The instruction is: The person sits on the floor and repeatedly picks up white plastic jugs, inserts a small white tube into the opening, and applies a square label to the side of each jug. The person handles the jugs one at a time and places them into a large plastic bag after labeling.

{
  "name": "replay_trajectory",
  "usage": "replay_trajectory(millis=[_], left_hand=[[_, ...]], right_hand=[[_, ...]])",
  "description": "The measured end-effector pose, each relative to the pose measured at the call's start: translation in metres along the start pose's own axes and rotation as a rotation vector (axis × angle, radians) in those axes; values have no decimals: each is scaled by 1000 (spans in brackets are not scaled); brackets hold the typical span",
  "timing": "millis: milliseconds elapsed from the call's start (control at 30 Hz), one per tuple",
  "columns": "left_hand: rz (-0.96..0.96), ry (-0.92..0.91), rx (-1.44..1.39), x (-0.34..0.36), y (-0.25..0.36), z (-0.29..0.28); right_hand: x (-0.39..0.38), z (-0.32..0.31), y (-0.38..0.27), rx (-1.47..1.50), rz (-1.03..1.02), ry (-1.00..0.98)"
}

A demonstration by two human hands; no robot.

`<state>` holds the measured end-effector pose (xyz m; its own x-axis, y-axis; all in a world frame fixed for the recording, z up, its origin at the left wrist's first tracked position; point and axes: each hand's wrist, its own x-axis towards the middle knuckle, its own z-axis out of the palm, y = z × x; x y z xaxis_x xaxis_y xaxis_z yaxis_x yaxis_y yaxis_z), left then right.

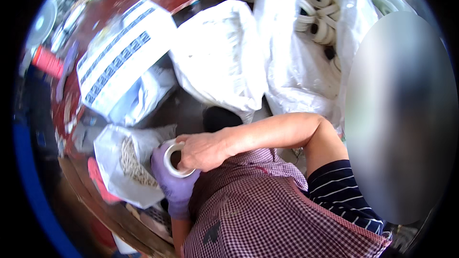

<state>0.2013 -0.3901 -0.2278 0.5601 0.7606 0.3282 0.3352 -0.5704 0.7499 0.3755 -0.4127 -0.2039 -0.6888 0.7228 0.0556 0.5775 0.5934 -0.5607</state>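
Note:
My left hand point(176, 186), in a purple glove, grips a white ring-shaped piece point(168, 161) from below and the side. The ring looks like a short, thick-walled roll or tube, its opening facing up. My bare right hand point(204, 151) reaches across from the right, fingers bent over the ring's rim and partly inside its opening. What those fingertips hold, if anything, is hidden. Just left of the gloved hand sits an open white bag point(109, 155) with a heap of thin, pale grey-white pieces point(131, 162) in it.
A clear plastic bag point(294, 79) of similar white rings point(321, 31) stands at the far right. Beside it are a full white sack point(217, 55) and a white bag with dark patterned bands point(129, 50). A red thread spool point(48, 62) lies far left. A checked apron point(258, 205) covers my lap.

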Motion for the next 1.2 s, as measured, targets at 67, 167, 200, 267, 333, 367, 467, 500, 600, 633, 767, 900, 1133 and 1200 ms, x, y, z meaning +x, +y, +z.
replay_trajectory(millis=[67, 167, 200, 267, 333, 367, 467, 500, 600, 633, 767, 900, 1133, 1200], left_hand=[[-105, 41, -187, 4, -2, -13], [-122, 310, -220, 11, -12, -35], [-172, 350, -308, 14, -13, -39], [-256, 261, -443, 14, -12, -36], [-356, 166, -588, 7, -31, -22], [-332, 94, -383, -4, -43, -16], [-450, -108, -684, -3, -37, 7], [-519, -78, -706, -4, -25, 0], [-634, -84, -689, 5, -9, -12], [-631, -121, -607, 7, -15, -19], [-580, -180, -432, 10, -38, -36], [-619, -51, -470, 15, -63, -56], [-414, -136, -260, 10, -72, -62], [-273, -134, -86, 2, -71, -52]], right_hand=[[-26, -5, 6, 234, -55, 521], [-101, -48, 31, 190, 238, 1098], [-132, -55, 51, 172, 380, 1271], [-200, -75, 100, -25, 638, 1491], [-295, -75, 185, -257, 684, 1810], [-335, -79, 205, -408, 957, 1764], [-499, -63, 270, -627, 1614, 1577], [-492, -70, 279, -566, 1804, 1536], [-514, -72, 289, -357, 1939, 1561], [-523, -71, 293, -257, 1938, 1606], [-509, -72, 287, -120, 1886, 1558], [-461, -64, 256, -351, 1779, 1487], [-403, -52, 197, -408, 1322, 1518], [-340, -74, 130, -309, 1239, 1527]])
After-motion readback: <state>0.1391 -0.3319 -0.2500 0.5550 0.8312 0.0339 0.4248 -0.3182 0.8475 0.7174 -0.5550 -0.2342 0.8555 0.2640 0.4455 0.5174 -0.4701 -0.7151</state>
